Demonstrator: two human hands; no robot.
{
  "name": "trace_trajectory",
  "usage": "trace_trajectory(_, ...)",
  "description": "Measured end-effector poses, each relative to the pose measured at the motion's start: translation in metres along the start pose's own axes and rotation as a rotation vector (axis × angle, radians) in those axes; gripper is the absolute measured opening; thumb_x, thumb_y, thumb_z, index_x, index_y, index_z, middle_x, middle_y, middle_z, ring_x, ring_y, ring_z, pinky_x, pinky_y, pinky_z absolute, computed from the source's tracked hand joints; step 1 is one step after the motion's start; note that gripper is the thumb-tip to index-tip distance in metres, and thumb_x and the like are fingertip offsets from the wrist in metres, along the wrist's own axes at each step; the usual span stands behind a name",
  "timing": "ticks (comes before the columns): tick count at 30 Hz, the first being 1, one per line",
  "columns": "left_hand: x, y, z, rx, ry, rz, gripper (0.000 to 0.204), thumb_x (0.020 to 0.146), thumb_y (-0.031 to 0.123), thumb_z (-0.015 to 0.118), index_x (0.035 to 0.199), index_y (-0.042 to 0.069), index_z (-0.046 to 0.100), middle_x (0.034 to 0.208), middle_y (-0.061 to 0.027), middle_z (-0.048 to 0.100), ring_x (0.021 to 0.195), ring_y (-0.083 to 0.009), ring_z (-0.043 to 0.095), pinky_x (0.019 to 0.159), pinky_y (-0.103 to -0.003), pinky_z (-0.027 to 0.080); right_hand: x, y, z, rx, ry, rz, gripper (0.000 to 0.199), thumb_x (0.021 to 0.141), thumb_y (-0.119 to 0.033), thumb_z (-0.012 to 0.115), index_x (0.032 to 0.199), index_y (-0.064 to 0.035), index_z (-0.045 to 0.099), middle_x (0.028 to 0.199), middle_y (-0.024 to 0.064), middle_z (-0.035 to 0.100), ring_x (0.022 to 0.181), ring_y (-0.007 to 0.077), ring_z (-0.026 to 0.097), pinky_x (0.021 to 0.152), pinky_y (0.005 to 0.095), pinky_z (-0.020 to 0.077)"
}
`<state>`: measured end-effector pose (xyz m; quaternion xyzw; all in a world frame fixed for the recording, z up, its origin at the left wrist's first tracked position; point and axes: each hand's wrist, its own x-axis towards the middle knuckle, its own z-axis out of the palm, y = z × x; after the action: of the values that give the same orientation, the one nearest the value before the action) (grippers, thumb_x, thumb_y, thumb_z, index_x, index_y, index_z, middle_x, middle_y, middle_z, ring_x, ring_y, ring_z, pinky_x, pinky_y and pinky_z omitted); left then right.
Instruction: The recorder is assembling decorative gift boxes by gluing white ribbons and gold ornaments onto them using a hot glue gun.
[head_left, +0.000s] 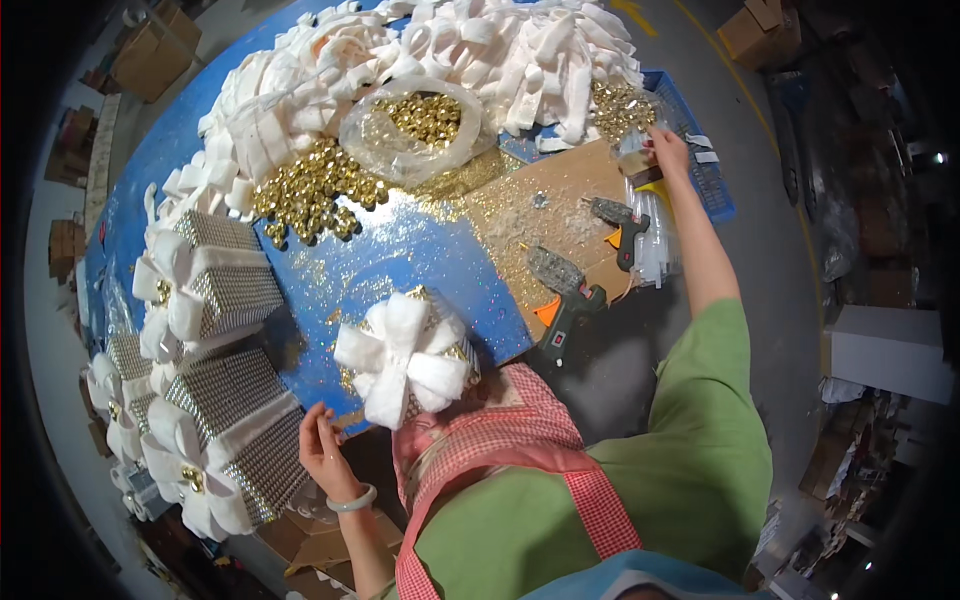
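My left hand (pixel 330 462), with a pale bangle on its wrist, is held off the near table edge, fingers loosely bent and nothing in them. Beside it, close to my apron, stands a small gift box topped with a fluffy white bow (pixel 402 362); the bow's middle shows no gold bead. Stretched far right, my right hand (pixel 668 157) has its fingers drawn together by a pile of small gold pieces (pixel 622 108). What those fingers pinch is too small to tell. Below that hand lie clear glue sticks (pixel 653 240).
Two glue guns (pixel 566 300) (pixel 622 228) lie on glittery cardboard (pixel 540 195). Gold beads (pixel 318 190) are heaped near a plastic bag (pixel 365 135) of more beads. White fabric strips (pixel 300 95) cover the far side. Finished silver boxes (pixel 235 275) crowd the left; a blue basket (pixel 712 190) sits right.
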<state>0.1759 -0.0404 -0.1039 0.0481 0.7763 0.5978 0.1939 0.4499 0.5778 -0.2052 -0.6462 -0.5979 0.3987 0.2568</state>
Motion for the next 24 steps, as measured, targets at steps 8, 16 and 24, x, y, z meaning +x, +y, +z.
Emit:
trace_trajectory(8,-0.021,0.061,0.072,-0.152,-0.438,0.028,0.024,0.092,0.007,0.051,0.113,-0.002,0.06,0.099,-0.0051,0.063,0.083,-0.0079,0.057,0.073,-0.022,0.046,-0.263,-0.088,0.021,0.409,-0.801,-0.059,0.028,0.091,-0.031,0.052,0.094,-0.0043,0.058,0.075,0.0021,0.06,0.059,0.0053,0.049,0.051,0.0181,0.0349)
trace_trajectory(16,-0.034,0.037,0.085,-0.457,-0.894,-0.192,0.039,0.099,0.018,0.044,0.135,0.003,0.042,0.111,-0.0054,0.058,0.096,-0.0109,0.057,0.08,-0.024,0.048,-0.394,-0.109,0.064,0.454,-1.31,0.025,0.023,0.09,-0.026,0.053,0.093,-0.0046,0.06,0.074,0.002,0.061,0.064,0.0063,0.054,0.058,0.018,0.0413)
trace_trajectory(24,-0.045,0.014,0.052,-0.617,-0.746,-0.227,0.024,0.095,0.017,0.052,0.114,0.002,0.052,0.102,-0.004,0.06,0.094,-0.0097,0.058,0.078,-0.025,0.05,-0.433,-0.105,0.081,0.324,-1.281,-0.094,0.018,0.089,-0.018,0.058,0.096,-0.0016,0.061,0.081,0.0023,0.062,0.069,0.0057,0.054,0.061,0.0194,0.0426)
